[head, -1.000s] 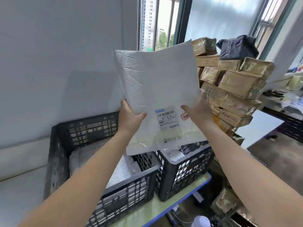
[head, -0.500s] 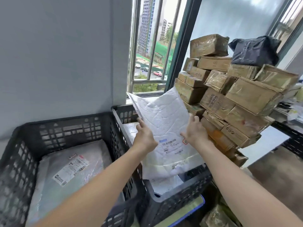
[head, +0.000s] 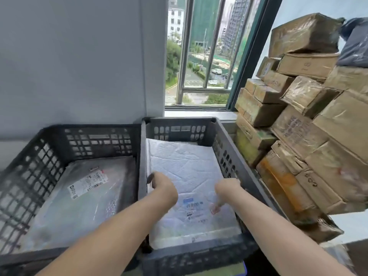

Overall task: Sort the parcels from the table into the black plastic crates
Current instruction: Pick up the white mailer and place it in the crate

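A white bubble-wrap parcel (head: 189, 172) with a shipping label lies flat inside the right black crate (head: 225, 156). My left hand (head: 163, 186) curls over the parcel's left edge, beside the wall between the two crates. My right hand (head: 227, 188) is at the parcel's right edge, close to the crate's right wall, with its fingers pointing down onto the parcel near a red sticker. The left black crate (head: 35, 156) holds a grey plastic-wrapped parcel (head: 83, 192) with a white label.
A tall, leaning stack of brown taped cardboard boxes (head: 302, 124) crowds the right crate's right side, with a dark bag (head: 354, 44) on top. A grey wall stands behind the crates. A barred window (head: 201, 56) is straight ahead.
The white parcel has come down from in front of my face into the right crate and now lies flat. Both hands followed it down, and my view tilted toward the crates.
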Demonstrator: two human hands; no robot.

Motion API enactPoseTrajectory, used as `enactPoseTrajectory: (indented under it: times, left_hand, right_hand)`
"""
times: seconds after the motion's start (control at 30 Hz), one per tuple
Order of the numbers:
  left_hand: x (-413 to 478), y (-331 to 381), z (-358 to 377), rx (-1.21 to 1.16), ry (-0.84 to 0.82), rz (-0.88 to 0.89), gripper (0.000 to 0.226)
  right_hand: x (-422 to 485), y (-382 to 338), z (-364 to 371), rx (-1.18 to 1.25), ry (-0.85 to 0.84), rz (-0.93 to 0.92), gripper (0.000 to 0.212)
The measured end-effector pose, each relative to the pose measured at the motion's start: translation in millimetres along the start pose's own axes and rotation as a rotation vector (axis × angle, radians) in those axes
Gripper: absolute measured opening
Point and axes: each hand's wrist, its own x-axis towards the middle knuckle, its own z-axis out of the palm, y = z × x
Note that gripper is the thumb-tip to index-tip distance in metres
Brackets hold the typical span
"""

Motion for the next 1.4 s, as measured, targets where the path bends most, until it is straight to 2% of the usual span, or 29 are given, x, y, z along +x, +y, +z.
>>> enactPoseTrajectory:
  times: [0.07,0.1,0.17,0.23,0.37,0.47,0.6,0.77,1.03,1.27,1.4]
  left_hand:
    - [10,5,-1,-0.039,0.081,-0.015,0.059]
    - [17,7,0,-0.092,0.159,-0.032,0.070]
    - [33,7,3,-0.235,0.221,-0.087,0.106]
    - [51,7,15,-0.413,0.123,-0.092,0.132]
    - [82,19,46,-0.649,-0.045,-0.020,0.150]
    - [92,25,47,-0.668,-0.101,-0.013,0.152]
    - [99,10,27,-0.673,-0.019,-0.093,0.147]
    - [114,11,38,-0.670,-0.074,-0.124,0.153]
    - [126,22,38,-0.602,-0.083,-0.113,0.149]
    - [75,-4,6,-0.424,0.116,-0.127,0.142]
    - [42,-24,-12,-0.412,0.204,-0.178,0.134]
  right_hand:
    - [9,2,-7,-0.003,0.150,-0.035,0.046]
    - [17,2,-9,0.050,0.253,-0.075,0.052]
    - [33,-2,-8,0.174,0.350,-0.195,0.084]
    - [45,-8,-6,0.233,0.298,-0.294,0.110]
    - [73,-25,13,0.305,0.135,-0.316,0.128]
    - [87,-23,17,0.274,0.079,-0.318,0.132]
    - [100,-12,5,0.197,0.239,-0.353,0.135]
    - [117,-22,11,0.218,0.147,-0.385,0.144]
    - [125,-31,18,0.149,0.129,-0.335,0.140]
    - [92,1,-18,0.199,0.264,-0.383,0.136]
    - [73,3,-45,0.190,0.367,-0.399,0.127]
